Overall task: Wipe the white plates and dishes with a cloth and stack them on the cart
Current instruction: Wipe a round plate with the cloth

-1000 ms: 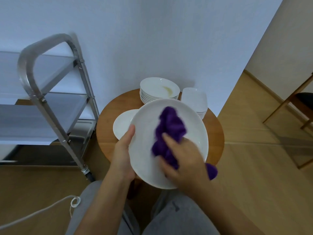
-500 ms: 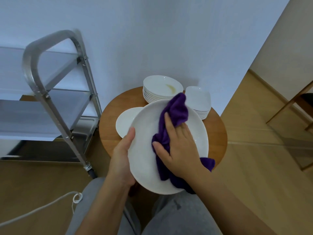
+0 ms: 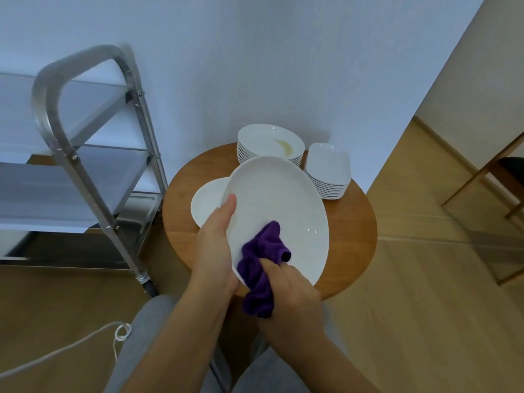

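Note:
My left hand grips the left rim of a large white oval plate, thumb on its face, holding it tilted above the round wooden table. My right hand holds a bunched purple cloth against the plate's lower part. Behind stand a stack of round white plates, the top one with a yellowish smear, and a stack of square white dishes. Another white plate lies flat on the table, partly hidden by the held plate. The metal cart stands at the left.
A white wall rises right behind the table. A white cable lies on the wooden floor at lower left. Wooden chair legs show at the right edge. My grey-trousered knees are below the plate.
My right hand has drawn the cloth from the plate's upper middle down to its lower edge and bunched it up. The plate has tilted a little more upright in my left hand.

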Demonstrator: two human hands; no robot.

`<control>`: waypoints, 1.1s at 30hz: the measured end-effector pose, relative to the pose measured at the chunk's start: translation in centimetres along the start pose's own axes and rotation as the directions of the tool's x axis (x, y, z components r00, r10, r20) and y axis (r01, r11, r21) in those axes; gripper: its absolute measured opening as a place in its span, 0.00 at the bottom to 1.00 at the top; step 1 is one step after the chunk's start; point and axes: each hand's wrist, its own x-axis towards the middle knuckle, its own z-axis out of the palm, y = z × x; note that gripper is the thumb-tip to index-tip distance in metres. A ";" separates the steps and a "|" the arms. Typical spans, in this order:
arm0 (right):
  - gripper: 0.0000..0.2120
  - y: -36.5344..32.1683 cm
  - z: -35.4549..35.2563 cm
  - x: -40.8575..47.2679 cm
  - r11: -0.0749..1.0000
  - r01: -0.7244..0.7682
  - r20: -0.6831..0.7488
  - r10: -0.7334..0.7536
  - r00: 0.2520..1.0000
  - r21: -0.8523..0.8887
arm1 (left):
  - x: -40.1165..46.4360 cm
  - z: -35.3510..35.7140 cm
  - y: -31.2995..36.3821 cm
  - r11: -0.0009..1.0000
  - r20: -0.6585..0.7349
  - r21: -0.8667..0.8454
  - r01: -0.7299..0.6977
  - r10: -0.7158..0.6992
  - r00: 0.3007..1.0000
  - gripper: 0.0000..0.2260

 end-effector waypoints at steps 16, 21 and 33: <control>0.24 5.7 -2.8 3.4 -0.415 -0.544 0.684 0.462 0.564 0.729 | 3.5 -5.3 0.0 0.962 0.150 -0.210 0.176 -0.146 0.978 0.29; 0.20 8.5 -3.3 4.5 -0.092 -0.502 0.393 0.747 0.536 0.860 | 3.2 -4.9 3.3 0.947 0.082 0.221 -0.233 0.220 0.972 0.17; 0.43 5.0 -6.3 16.4 0.961 -0.087 0.829 -0.177 0.530 0.261 | 1.3 -1.0 7.0 0.372 0.539 0.796 -0.477 -0.078 0.839 0.19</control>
